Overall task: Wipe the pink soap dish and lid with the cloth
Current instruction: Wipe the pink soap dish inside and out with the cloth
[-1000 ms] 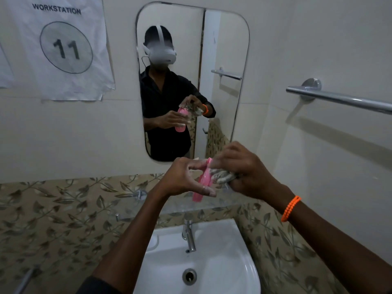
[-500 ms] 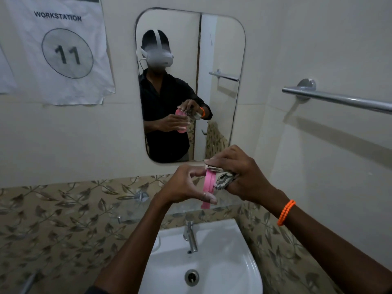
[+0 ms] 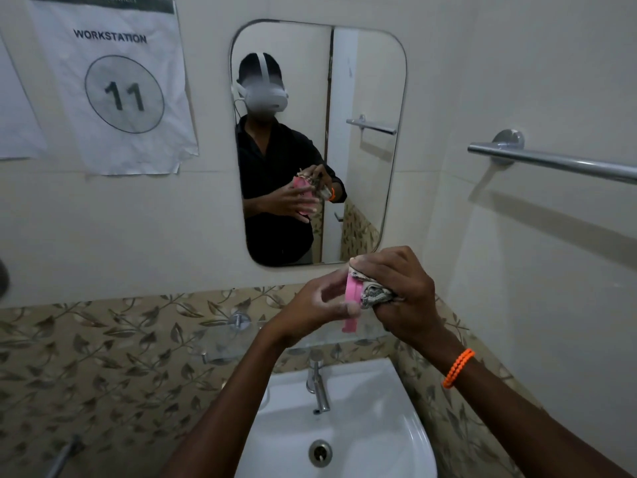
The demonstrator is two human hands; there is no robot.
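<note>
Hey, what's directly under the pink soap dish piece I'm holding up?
Below the pink soap dish piece sits a glass shelf, then the tap and white sink. The left hand and the right hand, gripping the cloth, cover most of the piece itself.

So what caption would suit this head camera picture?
Left hand holds a pink soap dish piece above the sink while right hand wipes it with a cloth.

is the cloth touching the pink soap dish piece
Touching. The head view shows the cloth, bunched in the right hand, pressed against the pink soap dish piece with no gap.
</note>
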